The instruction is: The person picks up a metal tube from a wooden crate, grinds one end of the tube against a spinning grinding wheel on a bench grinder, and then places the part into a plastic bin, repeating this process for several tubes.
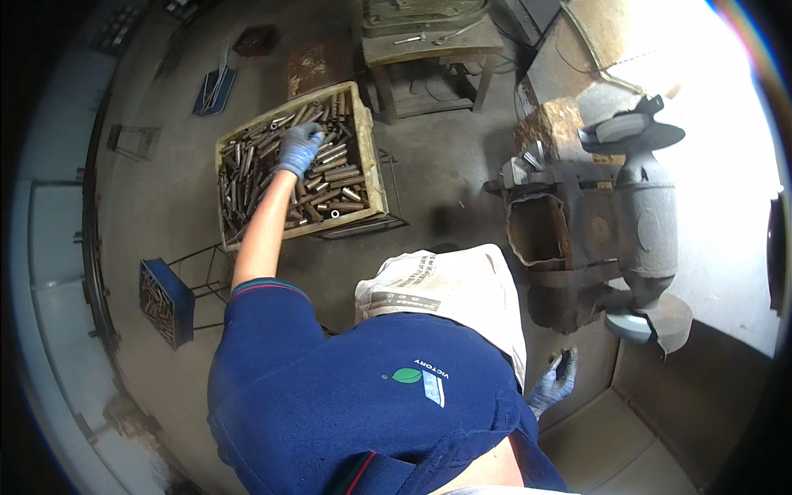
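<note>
My left hand [301,149], in a blue-and-white knit glove, reaches into a large pale crate [373,169] full of short metal tubes [334,174]. Its fingers are curled down among the tubes; what they grip, if anything, cannot be made out. Low at my right side hangs my right hand [553,386], gloved the same way with dark fingertips. Thumb and fingers are loosely bent and apart, with nothing seen between them. Closest to that hand is a grey bench grinder [648,219] with a wheel at each end.
A blue bin [183,307] of small metal pieces sits on a wire stand at left. Behind it lies a blue tray [216,92] with thin rods. A metal worktable [433,49] holds tools at the back. An open-mouthed metal box [536,229] stands beside the grinder. A white apron [450,285] covers my waist.
</note>
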A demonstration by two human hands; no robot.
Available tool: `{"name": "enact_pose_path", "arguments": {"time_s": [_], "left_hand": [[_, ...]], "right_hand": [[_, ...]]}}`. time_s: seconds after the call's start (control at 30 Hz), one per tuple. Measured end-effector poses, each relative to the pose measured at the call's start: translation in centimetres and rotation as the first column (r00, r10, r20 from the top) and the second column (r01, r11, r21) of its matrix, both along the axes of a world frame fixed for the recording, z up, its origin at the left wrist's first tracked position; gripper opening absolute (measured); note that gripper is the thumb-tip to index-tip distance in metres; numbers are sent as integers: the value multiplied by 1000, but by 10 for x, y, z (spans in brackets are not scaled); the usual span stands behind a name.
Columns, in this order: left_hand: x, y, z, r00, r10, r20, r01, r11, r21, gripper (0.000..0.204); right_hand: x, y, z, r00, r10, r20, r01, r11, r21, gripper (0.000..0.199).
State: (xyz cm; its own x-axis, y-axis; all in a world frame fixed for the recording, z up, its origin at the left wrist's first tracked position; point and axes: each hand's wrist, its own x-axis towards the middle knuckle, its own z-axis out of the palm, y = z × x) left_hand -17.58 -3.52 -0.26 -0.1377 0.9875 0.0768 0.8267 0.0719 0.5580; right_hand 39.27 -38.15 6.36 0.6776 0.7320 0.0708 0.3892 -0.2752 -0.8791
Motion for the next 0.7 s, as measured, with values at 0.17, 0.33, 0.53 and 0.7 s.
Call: {"name": "enact_pose_path", "arguments": {"time_s": [0.17, 0.33, 0.53, 0.7], "left_hand": [[-56, 6, 0, 947, 135, -291, -213, 944, -253, 32], [-63, 16, 10, 883, 4, -470, -147, 952, -268, 40], [-65, 26, 19, 843, -111, -526, -150, 891, -428, 38], [-67, 32, 20, 882, -49, -468, -184, 880, -438, 36]], "right_hand": [[1, 20, 5, 995, 93, -22, -93, 996, 13, 29], [2, 22, 4, 992, 120, 38, -118, 992, -53, 25], [-6, 18, 1, 990, 128, 53, -124, 989, -77, 23], [-2, 9, -9, 991, 119, 68, -114, 991, -75, 21]]}}
